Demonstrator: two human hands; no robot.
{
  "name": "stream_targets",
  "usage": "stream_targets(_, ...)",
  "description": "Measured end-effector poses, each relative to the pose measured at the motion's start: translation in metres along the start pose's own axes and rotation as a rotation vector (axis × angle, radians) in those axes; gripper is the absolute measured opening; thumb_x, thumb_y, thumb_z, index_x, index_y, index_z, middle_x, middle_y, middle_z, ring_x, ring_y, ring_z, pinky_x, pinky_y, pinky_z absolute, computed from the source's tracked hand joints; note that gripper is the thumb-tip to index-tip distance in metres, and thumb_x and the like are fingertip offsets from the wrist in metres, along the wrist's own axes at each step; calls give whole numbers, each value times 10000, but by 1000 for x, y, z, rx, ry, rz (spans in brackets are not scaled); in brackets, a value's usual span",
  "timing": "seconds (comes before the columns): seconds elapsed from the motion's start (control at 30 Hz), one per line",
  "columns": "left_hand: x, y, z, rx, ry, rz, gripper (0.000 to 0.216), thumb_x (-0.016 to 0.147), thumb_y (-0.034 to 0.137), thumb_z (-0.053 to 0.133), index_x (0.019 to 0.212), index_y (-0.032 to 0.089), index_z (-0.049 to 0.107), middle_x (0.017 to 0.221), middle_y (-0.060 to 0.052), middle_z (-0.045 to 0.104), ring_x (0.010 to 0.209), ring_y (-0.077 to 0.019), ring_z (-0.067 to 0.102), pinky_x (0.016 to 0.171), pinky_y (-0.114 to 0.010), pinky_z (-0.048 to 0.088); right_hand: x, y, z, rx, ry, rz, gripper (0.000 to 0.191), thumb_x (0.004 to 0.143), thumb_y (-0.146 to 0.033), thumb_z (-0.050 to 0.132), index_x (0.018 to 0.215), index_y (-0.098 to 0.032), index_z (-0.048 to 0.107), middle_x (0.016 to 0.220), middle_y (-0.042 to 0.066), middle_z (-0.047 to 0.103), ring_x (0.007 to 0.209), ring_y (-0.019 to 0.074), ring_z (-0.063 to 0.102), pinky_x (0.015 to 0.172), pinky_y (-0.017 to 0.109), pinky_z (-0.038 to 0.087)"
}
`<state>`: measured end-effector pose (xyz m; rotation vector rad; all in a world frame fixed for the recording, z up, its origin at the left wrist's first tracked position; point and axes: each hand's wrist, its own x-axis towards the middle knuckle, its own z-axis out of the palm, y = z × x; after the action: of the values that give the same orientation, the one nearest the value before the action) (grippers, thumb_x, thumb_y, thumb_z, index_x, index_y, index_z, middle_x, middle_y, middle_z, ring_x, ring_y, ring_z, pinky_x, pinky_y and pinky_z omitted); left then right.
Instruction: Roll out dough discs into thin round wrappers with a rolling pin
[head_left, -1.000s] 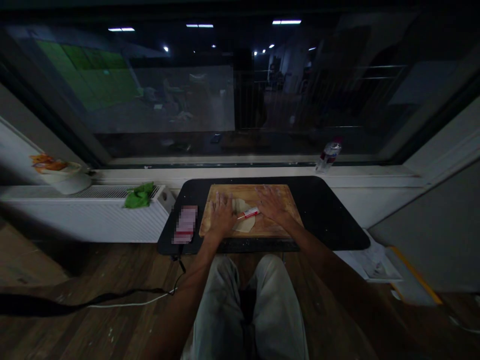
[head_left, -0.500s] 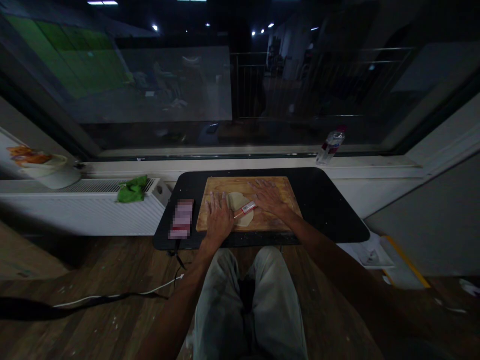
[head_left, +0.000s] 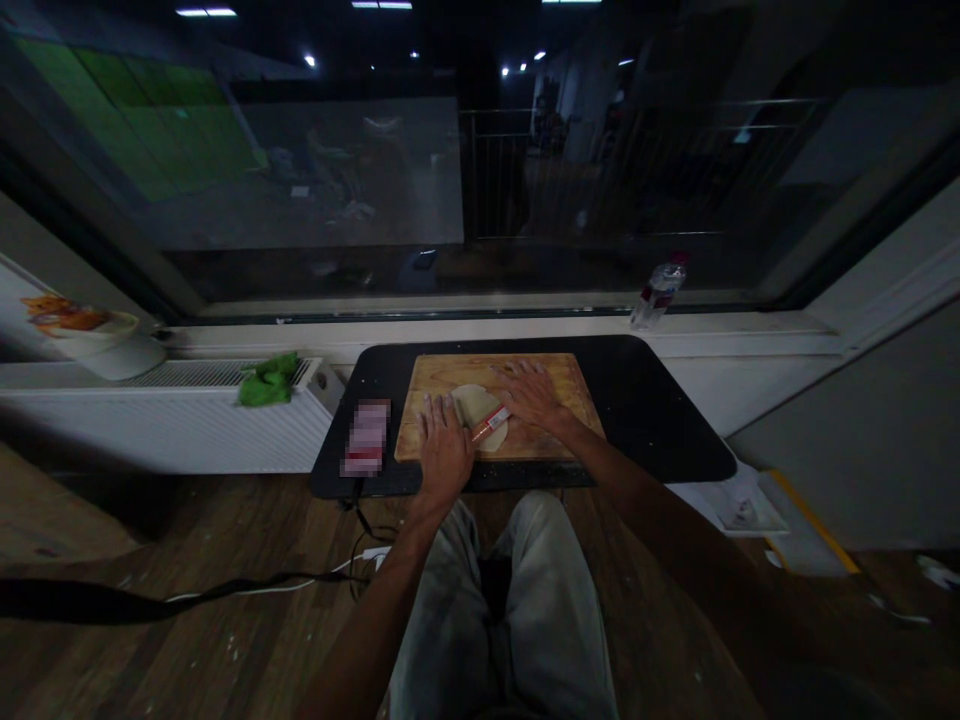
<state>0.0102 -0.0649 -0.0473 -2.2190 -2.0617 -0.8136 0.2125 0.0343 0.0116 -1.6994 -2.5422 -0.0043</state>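
A thin round of pale dough [head_left: 471, 402] lies on a wooden cutting board [head_left: 444, 370]. Across it, at a slant, runs a short wooden rolling pin [head_left: 491, 424] with a white and red label. My left hand [head_left: 444, 445] lies flat over the pin's lower left end, fingers stretched forward. Over its upper right end, my right hand [head_left: 529, 393] rests palm down with the fingers spread. Both palms cover the pin's ends, and neither hand's fingers wrap round it.
The board sits on a black table [head_left: 652, 420]. A phone-like object with a blurred screen [head_left: 366, 438] lies on its left side. A green cloth [head_left: 268, 380] hangs on the radiator [head_left: 225, 425]; a water bottle [head_left: 658, 292] stands on the sill. Cables [head_left: 300, 582] trail at floor level.
My left hand has shifted slightly right and toward me, and my right hand slightly left. The rolling pin has barely moved on the dough.
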Motion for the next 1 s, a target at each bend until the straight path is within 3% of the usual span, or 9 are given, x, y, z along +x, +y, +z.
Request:
stream_targets(0.47,-20,23,5,-84,79,-79,839,1017,138,500,1798,-14,233,1831,-347,394,1793,-435,243,1425,-707,317,26,-3,3,39,-23,-76,650,1169,-400,485,1810,-297,462,1780,99,563,1598,341,456,1349,510,301)
stream_targets(0.7,-28,39,8,-109,98,-66,871,950,58,494,1789,-27,277,1818,-360,406,1784,-431,268,1428,-691,336,40,-8,11,48,1,-62,659,1160,-336,474,1813,-250,448,1796,115,546,1623,311,432,1360,485,276)
stream_targets(1.0,-34,61,10,-119,48,-153,869,925,30,539,1775,0,361,1798,-343,454,1768,-435,312,1437,-681,326,48,-10,15,68,60,-185,627,1167,-304,500,1790,-226,498,1735,151,610,1582,307,507,1391,507,247)
